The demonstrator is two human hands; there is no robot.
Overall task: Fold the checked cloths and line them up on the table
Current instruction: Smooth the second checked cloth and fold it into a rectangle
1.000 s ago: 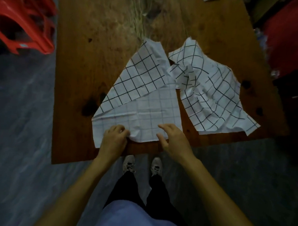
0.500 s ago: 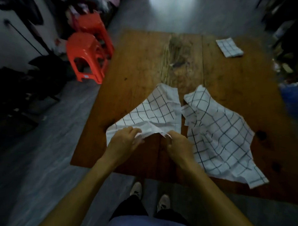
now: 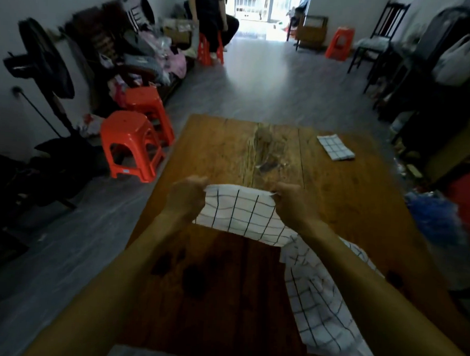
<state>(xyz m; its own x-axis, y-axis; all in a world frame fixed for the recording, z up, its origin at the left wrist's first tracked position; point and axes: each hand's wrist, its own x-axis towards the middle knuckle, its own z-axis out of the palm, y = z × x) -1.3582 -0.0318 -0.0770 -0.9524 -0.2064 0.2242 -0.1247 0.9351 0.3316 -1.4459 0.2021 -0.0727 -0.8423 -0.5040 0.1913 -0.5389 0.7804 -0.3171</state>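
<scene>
Both hands up over the wooden table [image 3: 230, 140], stretching one checked cloth [image 3: 240, 214] between them. Left hand [image 3: 186, 196] clenched on the cloth's upper left corner, fingers curled round the edge. Right hand [image 3: 294, 204] pinching the upper right corner, fingers likewise curled. Cloth held taut along its top edge, hanging down toward the tabletop; lower edge near or touching the wood, cannot tell which. Grid lines dark on white.

Second checked cloth [image 3: 320, 297] lying crumpled and unfolded on the table, on the right side near the front edge, partly under the right forearm, its upper end just beside the held cloth's lower right corner. Folded cloth [image 3: 335, 146] lying flat at the far right part of the table, well apart from the other two.

Dark stains on the wood in front of the held cloth. Orange stools [image 3: 133, 143] on the floor left of the table, standing fan [image 3: 46, 59] further left against the wall. Heap of clothes [image 3: 153, 56] along the left wall. Person seated on a stool [image 3: 212, 12] at the far end of the room. Dark chair [image 3: 380, 36] at far right.
</scene>
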